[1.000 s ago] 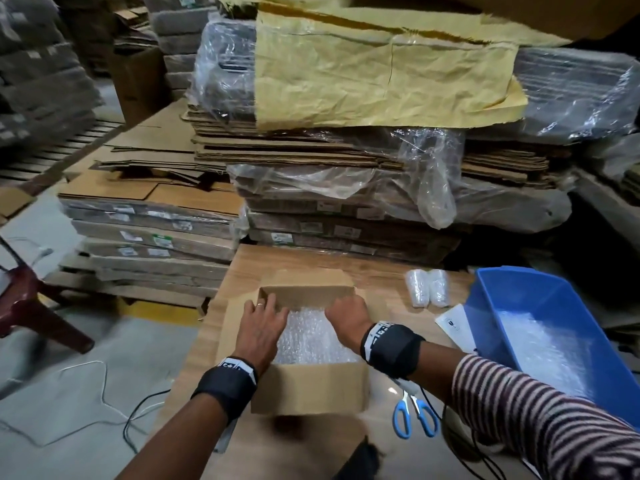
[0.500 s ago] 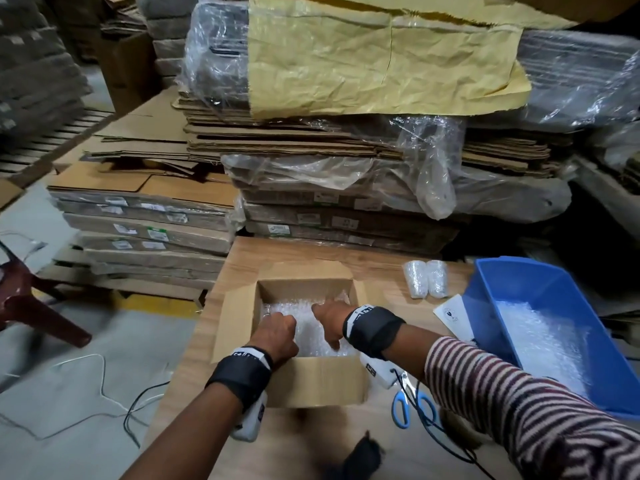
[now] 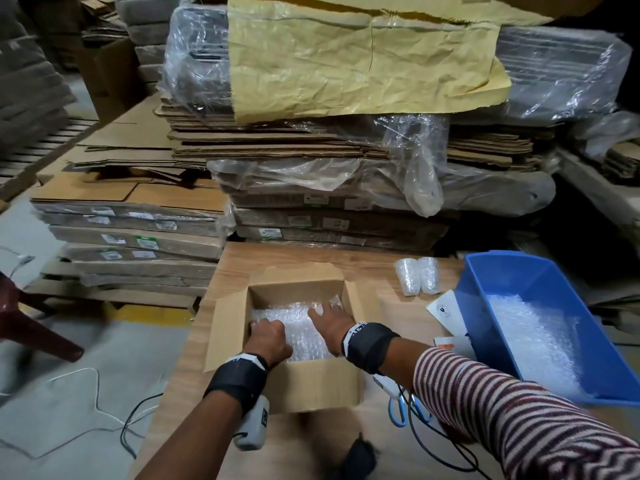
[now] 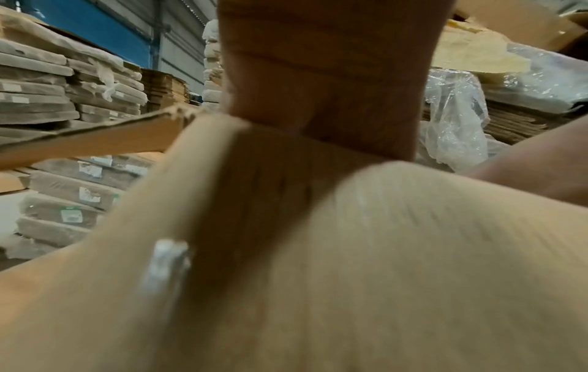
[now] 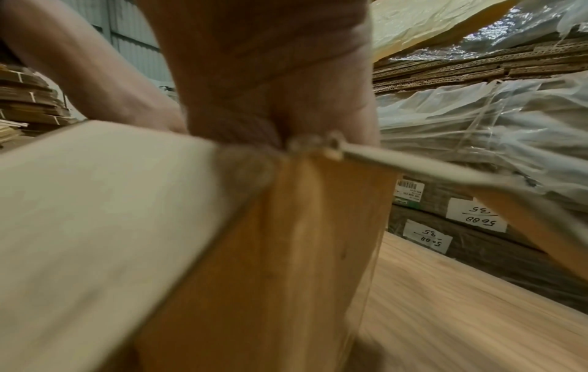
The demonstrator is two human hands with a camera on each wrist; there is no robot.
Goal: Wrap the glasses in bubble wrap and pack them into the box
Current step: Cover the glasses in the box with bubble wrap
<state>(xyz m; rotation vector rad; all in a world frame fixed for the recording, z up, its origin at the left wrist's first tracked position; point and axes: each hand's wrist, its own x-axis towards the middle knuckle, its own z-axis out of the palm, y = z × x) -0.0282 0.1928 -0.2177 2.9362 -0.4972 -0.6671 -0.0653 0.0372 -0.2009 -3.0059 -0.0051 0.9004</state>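
An open cardboard box (image 3: 322,386) stands on the wooden table, lined with bubble wrap (image 3: 294,315). Both hands are inside it. My left hand (image 3: 268,337) is by the left wall, fingers curled down into the wrap. My right hand (image 3: 330,320) lies on the wrap with fingers spread toward the back right corner. Two glasses wrapped in bubble wrap (image 3: 417,277) lie on the table right of the box. The wrist views show only the box's outer wall (image 4: 350,251) and corner (image 5: 270,251); the fingers are hidden behind the rim.
A blue bin (image 3: 540,282) holding more bubble wrap (image 3: 533,337) stands at the right. Papers (image 3: 446,311) lie beside it, and blue-handled scissors (image 3: 398,410) and cables sit near the box's front right. Stacks of flat cardboard (image 3: 311,147) rise behind the table.
Both hands went from the box top down onto the bubble wrap. The right hand, curled half a second ago, has spread its fingers and slid toward the back right corner.
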